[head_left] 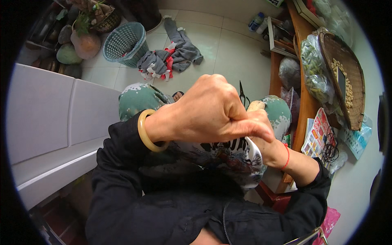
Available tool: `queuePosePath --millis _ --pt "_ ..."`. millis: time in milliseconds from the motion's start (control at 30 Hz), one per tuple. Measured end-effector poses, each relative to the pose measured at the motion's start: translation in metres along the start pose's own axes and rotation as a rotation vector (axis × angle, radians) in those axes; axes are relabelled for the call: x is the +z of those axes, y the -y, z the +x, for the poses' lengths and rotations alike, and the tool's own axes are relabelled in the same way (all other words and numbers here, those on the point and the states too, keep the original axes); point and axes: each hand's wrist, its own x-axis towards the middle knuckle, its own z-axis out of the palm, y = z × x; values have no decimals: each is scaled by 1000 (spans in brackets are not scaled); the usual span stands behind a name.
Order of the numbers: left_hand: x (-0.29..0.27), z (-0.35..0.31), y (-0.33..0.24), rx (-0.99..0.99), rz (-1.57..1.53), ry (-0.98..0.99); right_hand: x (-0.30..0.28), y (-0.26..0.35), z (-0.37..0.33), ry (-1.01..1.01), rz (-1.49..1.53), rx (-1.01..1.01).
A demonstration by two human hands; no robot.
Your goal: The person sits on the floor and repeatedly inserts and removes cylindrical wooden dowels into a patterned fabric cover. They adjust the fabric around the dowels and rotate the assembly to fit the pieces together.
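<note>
My left hand, with a cream bangle at the wrist, is curled into a fist, thumb to the right. My right hand, with a red string at its wrist, is closed behind it and partly hidden. What either fist grips does not show. A pale, blunt-ended piece sticks out above my right hand; its kind is unclear. White cloth with dark print spreads over my lap, one edge rising to the underside of my hands. Black scissors show beyond them, between my camouflage-clad knees.
Grey, red and white cloth scraps lie on the tiled floor beside a green plastic basket. Squashes sit far left, near a white cabinet. At right, a wooden shelf bears bags, papers and a woven tray with peanuts.
</note>
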Motion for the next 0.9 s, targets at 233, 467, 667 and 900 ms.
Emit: queuePosePath --millis 233,467,667,900 --pt "-16 -6 -7 -240 5 308 -7 -16 -7 184 228 249" --pt "15 -28 -16 -141 130 163 -6 -21 -18 88 457 421" --pt "24 -31 -6 -112 27 126 -44 -3 -39 165 232 241" --pt "27 -29 -5 2 106 102 -47 -2 -34 111 204 128"
